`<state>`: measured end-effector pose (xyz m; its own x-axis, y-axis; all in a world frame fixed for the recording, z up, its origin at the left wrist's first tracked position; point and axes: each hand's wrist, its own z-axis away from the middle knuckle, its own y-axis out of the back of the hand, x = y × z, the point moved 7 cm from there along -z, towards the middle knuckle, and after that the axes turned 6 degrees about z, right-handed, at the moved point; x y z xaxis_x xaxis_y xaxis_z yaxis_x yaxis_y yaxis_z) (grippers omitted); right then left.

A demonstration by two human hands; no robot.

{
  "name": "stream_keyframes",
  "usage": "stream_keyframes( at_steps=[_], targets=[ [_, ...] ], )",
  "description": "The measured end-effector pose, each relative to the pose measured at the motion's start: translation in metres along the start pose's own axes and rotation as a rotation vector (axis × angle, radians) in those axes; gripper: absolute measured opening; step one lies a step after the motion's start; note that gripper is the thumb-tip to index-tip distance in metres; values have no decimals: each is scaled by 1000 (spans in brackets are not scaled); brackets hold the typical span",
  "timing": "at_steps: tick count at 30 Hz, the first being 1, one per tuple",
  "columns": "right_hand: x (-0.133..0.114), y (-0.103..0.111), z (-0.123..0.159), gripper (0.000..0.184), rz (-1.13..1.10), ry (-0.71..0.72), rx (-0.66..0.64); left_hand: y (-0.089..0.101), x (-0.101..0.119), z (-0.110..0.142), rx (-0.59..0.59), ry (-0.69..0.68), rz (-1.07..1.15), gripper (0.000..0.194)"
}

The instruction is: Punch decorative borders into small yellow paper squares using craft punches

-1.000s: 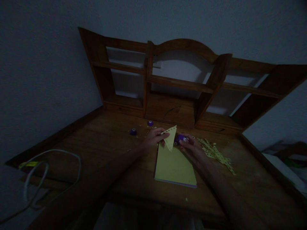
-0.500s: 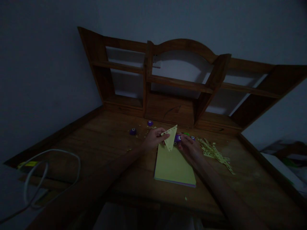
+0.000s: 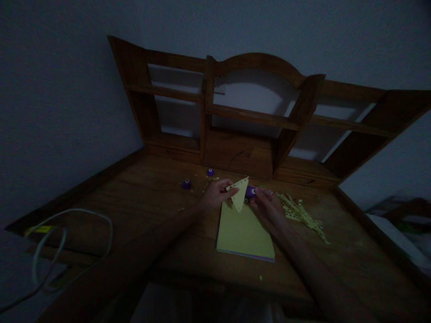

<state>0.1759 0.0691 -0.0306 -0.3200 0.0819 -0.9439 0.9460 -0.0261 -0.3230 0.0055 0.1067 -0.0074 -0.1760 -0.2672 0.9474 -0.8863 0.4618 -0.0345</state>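
Observation:
My left hand (image 3: 217,194) pinches a folded yellow paper triangle (image 3: 239,194) with small punched holes along its edge, holding it upright above a stack of yellow paper sheets (image 3: 244,233) on the wooden desk (image 3: 151,211). My right hand (image 3: 267,205) is closed around a small purple paper punch (image 3: 249,192), which sits right against the triangle's right edge. The room is dim and the fingers are partly hard to make out.
Two more small purple punches (image 3: 186,184) (image 3: 210,172) stand on the desk to the left, with paper bits scattered around them. Punched yellow strips (image 3: 301,214) lie in a pile to the right. A wooden shelf hutch (image 3: 242,116) rises behind. A white cable (image 3: 67,237) loops at left.
My right hand has moved the purple punch a little left and up, from beside the triangle to right against its edge. The left hand has stayed in place.

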Motion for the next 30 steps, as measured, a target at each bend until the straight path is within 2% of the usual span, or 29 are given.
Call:
stream_keyframes(
  at_steps=[6, 11, 17, 30],
  targets=[
    [-4, -5, 3, 14, -27, 28, -44, 1, -1, 1, 22, 11, -5, 34],
    [-5, -6, 4, 14, 49, 49, -42, 1, -1, 1, 23, 7, -18, 34],
    [-8, -10, 8, 20, 128, 29, -44, 1, -7, 0, -2, 31, -107, 40],
    [-9, -17, 9, 21, 199, 40, -82, -4, 1, 4, -94, 28, -157, 39]
  ],
)
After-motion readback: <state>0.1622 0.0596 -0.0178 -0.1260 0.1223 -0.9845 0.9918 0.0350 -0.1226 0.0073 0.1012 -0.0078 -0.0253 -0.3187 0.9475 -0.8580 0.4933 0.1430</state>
